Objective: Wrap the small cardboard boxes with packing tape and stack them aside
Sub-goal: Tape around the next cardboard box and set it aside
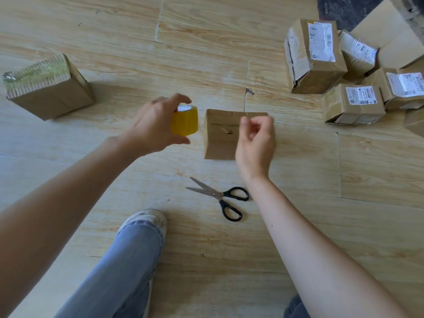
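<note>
- A person sitting on a pale wood-grain floor (206, 249) works on a small plain brown cardboard box (219, 138). It stands at mid-frame between the two hands.
- The box is creased and has a small ragged hole in the side facing the camera. No label is visible on it, and a seam line runs along its top.
- The left hand (153, 127) grips a squat yellow roll of packing tape (185, 121) just beside the box's left edge. The fingers arch over the top of the roll, and the thumb sits beneath it.
- The right hand (257, 141) hovers in front of the box's right side. Its fingers are curled in, with the thumb tip close to the forefinger, and nothing is visible between them.
- Black-handled steel scissors (221, 196) lie open on the floor, nearer the person than the box.
- Far left stands a brown cardboard box with glossy tape across its top (49, 92), well apart from the work.
- At right is a heap of brown cardboard parcels (315, 56) bearing white shipping labels with barcodes. The print is too small to read, and one label has a yellow mark at its corner.
- A leg in blue jeans (128, 260) and a white shoe (146, 218) reach into the foreground.
</note>
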`<state>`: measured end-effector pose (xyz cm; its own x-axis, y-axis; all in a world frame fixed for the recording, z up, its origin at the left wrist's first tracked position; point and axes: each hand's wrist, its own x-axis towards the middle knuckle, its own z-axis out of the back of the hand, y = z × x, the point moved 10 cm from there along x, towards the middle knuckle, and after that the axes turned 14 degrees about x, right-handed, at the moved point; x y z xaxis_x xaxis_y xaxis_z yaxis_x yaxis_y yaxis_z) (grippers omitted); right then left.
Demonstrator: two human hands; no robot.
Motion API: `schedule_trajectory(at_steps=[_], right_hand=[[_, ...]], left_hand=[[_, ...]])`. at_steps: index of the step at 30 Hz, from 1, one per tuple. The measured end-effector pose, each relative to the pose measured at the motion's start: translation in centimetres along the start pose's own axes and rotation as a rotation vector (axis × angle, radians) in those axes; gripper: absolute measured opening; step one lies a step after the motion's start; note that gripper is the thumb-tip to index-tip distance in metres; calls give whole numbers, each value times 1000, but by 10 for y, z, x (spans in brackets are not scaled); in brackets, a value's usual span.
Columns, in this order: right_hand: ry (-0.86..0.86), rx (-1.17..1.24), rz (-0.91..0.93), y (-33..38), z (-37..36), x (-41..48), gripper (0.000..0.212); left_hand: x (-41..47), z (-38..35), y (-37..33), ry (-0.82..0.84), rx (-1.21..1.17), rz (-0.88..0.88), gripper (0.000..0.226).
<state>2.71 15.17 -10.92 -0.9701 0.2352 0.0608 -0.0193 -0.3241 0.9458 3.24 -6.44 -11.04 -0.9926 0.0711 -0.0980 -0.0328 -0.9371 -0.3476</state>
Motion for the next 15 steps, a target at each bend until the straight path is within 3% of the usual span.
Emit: schedule_trajectory(at_steps=[2,4,11,15], right_hand=[[-164,-62,25,-9,28,8,22],[-213,-122,-52,-28,42,20,31],[22,-101,-216,-75,22,51,42],[29,-102,-255,-86,18,54,39]], left_hand=[[-3,-35,12,92,100,38,87],[-8,-70,22,200,242,62,84],[-13,-116,17,224,442,54,72],[-11,-115,19,226,320,78,65]])
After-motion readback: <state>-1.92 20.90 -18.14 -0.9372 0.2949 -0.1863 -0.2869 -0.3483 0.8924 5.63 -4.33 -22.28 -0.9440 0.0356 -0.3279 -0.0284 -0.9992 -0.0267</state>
